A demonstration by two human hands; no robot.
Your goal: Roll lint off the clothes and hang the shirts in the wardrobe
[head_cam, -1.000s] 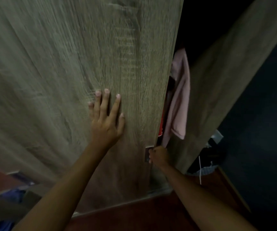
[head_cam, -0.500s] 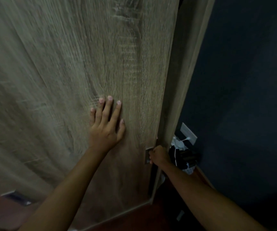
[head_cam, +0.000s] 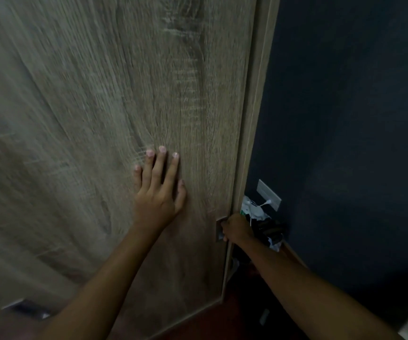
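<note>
Two hands on the wardrobe door (head_cam: 100, 119). Left hand (head_cam: 157, 197): fingers (head_cam: 160, 165) straight, slightly spread, palm flat on the panel, pressing. Right hand (head_cam: 237, 229): fingers curled onto the small metal handle (head_cam: 219, 233) at the door's edge, just right of and below the left palm; the fingertips are hidden behind the knuckles.

Change: a second ago there was an open gap right of the right fingers, with a dark interior and a pink garment hanging in it. Half a second ago it was only a slit. Now the door edge sits against the side panel (head_cam: 254, 119): no gap, garment out of sight.

Further right of the right hand: bag clutter (head_cam: 270, 230), wall socket (head_cam: 269, 195) with a white cable, dark blue wall (head_cam: 345, 119). Below the wrists: reddish floor (head_cam: 210, 325).

Judgement: wardrobe reads as shut with the shirts inside, none visible. The hanging step looks done for this side. Lint roller is not in view, so I can't tell whether more clothes remain.
</note>
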